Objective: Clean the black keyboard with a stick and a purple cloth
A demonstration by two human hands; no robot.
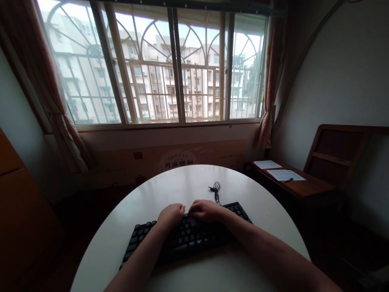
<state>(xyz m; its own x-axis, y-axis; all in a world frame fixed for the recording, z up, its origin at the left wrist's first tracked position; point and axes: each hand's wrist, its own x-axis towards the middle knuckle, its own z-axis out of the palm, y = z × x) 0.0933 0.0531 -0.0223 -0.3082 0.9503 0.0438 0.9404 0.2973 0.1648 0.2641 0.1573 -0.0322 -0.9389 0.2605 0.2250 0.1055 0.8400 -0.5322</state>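
A black keyboard (pixel 190 245) lies at a slant on a round white table (pixel 121 219). My left hand (pixel 171 215) is closed over the keyboard's far edge, its fingers curled and mostly hidden behind the back of the hand. Close to its right, my right hand (pixel 207 211) is also closed, fingers bent down over the upper keys. A small dark purple patch (pixel 193 221) shows beneath my right fingers; what it is I cannot tell. Whatever either hand may hold is hidden. The keyboard's black cable (pixel 215 188) lies bundled on the table beyond my right hand.
To the right stands a wooden chair (pixel 337 154) by a low wooden surface (pixel 316 187) bearing papers (pixel 285 175) and a dark pen (pixel 289 180). A long cardboard box (pixel 219 152) leans below the barred window (pixel 200 81). An orange-brown cabinet (pixel 18 211) stands at left.
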